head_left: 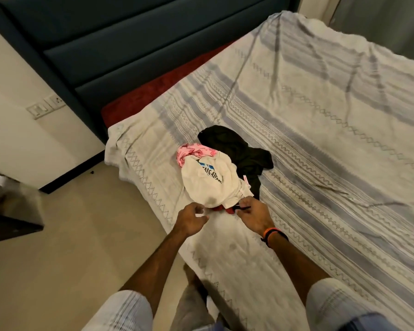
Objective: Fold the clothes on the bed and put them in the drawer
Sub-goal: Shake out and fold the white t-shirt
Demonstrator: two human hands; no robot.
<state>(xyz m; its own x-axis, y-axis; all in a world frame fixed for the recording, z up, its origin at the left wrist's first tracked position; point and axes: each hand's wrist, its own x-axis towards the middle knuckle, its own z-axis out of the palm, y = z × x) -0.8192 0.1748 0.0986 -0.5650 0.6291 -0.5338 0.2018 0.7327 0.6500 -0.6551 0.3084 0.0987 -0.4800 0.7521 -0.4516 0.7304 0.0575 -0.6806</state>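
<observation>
Nearest to me, the person leans over the bed's edge with both arms out. The left hand [192,217] hangs just short of the heap with its fingers loosely curled around nothing, while the right hand [253,212] seems to pinch a thin dark strap or hem at the heap's near edge; how tight that hold is I cannot tell. Right there a red garment [226,209] peeks out from under the white T-shirt [209,181], and that looks like the trouble: pull the bottom piece and the whole bundle may drag along, tip over the mattress edge just to the left and land on the floor [69,235]. Behind the white shirt a pink patterned piece [193,151] and a black garment [234,149] lie tangled together, so one could ride up with another. None of it is folded yet. The striped bedspread [320,139] stretches away beyond the heap. Farther off stand the dark padded headboard [105,48] and a wall switch plate [45,106]. A dark piece of furniture [10,211] sits at the left; I see no drawer for certain.
</observation>
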